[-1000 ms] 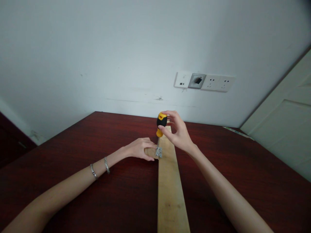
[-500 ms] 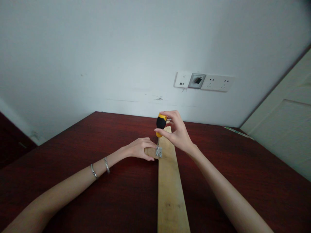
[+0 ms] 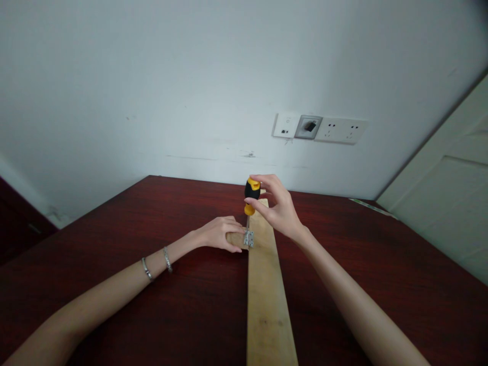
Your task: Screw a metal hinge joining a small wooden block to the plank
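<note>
Yellow-black screwdriver [image 3: 252,193] pinched upright by right hand [image 3: 280,209], tip at hinge [image 3: 249,238]; left hand [image 3: 219,234] grips block [image 3: 232,237] against plank [image 3: 267,295], mid-table. Best: shaft vertical, block pinned.

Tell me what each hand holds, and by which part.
The right hand grips the screwdriver by its black-and-yellow handle, fingertips near the top. The left hand clasps the small wood piece from above, beside the hinge.

Home/office rm: dark red desk [image 3: 114,239], white wall w/ sockets [image 3: 341,130], door [image 3: 450,203].
</note>
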A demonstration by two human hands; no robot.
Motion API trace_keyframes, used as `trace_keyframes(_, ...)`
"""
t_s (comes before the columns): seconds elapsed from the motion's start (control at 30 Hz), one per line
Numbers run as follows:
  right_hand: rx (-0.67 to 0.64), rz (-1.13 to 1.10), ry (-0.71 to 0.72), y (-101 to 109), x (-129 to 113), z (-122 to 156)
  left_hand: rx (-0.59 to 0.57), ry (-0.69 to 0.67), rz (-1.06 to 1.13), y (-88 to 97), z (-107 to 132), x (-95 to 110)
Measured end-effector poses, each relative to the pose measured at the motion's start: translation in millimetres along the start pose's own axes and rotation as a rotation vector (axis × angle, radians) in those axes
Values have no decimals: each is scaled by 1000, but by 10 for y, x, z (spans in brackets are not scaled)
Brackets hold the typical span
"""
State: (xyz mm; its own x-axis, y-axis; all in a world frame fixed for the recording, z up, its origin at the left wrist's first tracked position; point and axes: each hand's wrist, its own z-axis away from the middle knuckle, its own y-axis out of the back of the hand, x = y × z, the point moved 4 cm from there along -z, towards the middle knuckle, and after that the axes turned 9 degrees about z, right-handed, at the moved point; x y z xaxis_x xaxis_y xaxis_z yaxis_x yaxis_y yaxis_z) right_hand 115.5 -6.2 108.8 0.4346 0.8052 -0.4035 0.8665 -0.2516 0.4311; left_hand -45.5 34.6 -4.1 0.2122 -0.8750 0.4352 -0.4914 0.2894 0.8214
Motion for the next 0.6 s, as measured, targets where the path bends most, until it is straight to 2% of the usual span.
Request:
trace_keyframes(0.37, -9, -5, -13, -6, 2, 2, 14, -38, -19, 7, 1, 14)
trace_keyframes(0.6, -6, 19, -3, 15, 6, 5, 11, 1, -24, -7, 8, -14)
